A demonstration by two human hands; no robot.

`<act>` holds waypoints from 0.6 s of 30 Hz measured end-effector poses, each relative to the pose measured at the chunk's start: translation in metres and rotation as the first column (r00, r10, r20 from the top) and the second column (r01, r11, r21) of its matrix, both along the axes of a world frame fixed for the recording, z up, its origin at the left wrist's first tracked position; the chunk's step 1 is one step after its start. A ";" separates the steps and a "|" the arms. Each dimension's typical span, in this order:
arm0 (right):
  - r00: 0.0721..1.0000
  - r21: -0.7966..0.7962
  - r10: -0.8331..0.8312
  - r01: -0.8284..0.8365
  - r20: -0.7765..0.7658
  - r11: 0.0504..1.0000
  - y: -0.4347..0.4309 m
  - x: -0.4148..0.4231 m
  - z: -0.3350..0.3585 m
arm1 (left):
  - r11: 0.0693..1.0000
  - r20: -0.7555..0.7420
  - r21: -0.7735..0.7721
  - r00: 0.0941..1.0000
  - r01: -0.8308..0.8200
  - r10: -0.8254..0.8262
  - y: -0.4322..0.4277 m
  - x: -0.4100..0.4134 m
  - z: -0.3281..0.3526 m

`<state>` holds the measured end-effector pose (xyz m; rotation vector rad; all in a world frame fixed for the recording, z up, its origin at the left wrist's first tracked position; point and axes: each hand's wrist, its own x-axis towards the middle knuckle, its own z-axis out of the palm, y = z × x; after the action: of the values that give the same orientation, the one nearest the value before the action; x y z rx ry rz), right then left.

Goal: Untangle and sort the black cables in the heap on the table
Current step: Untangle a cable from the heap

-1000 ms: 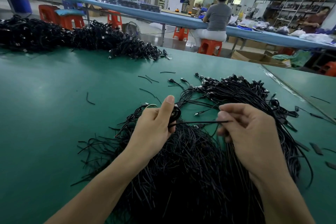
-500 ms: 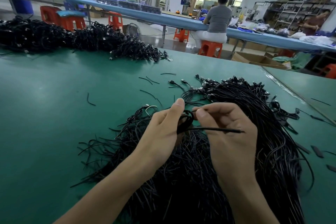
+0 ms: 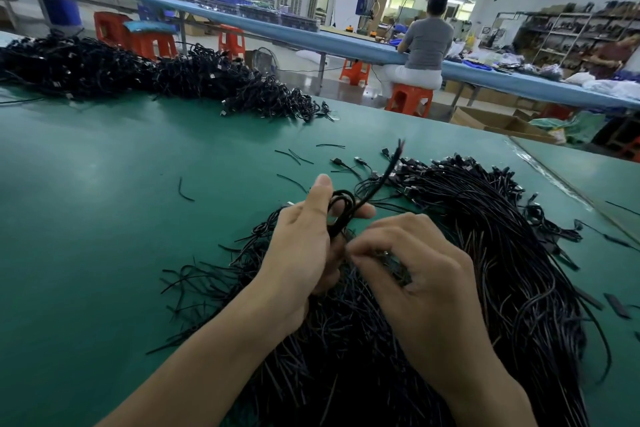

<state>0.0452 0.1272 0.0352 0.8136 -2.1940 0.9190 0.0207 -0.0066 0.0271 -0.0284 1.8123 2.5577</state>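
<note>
Hands close together over the cable heap (image 3: 478, 253) at the bench's (image 3: 104, 211) near-right part.
L hand (image 3: 301, 246) pinches a looped cable (image 3: 341, 208) btw thumb & fingers, its free end sticking up toward the far edge. R hand (image 3: 415, 284) sits just beside it, fingers curled, tips by the loop's lower end; can't tell if it grips a strand. Second heap (image 3: 166, 76) lies along the far-left edge. Open cardboard box (image 3: 498, 123) stands past the far-right corner, contents hidden.

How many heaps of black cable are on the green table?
2: the near heap at front right, and a long far heap along the far left edge. A few loose strands lie between.
</note>
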 end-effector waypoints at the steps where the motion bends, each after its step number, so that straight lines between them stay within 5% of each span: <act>1: 0.999 0.056 -0.008 0.010 -0.041 0.998 0.000 0.001 0.000 | 1.000 0.028 0.010 1.000 -0.012 0.011 0.001 0.000 0.000; 5: 0.984 0.234 -0.046 0.086 -0.170 0.969 0.001 0.007 0.006 | 0.984 0.066 -0.132 0.991 0.124 -0.116 -0.002 0.000 -0.002; 11: 0.993 0.298 0.021 0.015 -0.117 0.954 -0.004 0.014 0.013 | 0.903 0.115 -0.271 0.942 0.335 -0.315 -0.011 0.005 -0.001; 18: 0.992 -0.015 0.038 -0.037 0.123 0.999 0.004 0.003 0.010 | 0.866 0.238 -0.200 0.880 0.458 -0.411 -0.003 0.004 -0.004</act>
<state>0.0477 0.1309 0.0455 0.8143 -2.2832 1.0255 0.0244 -0.0092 0.0230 0.1228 1.8070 1.9417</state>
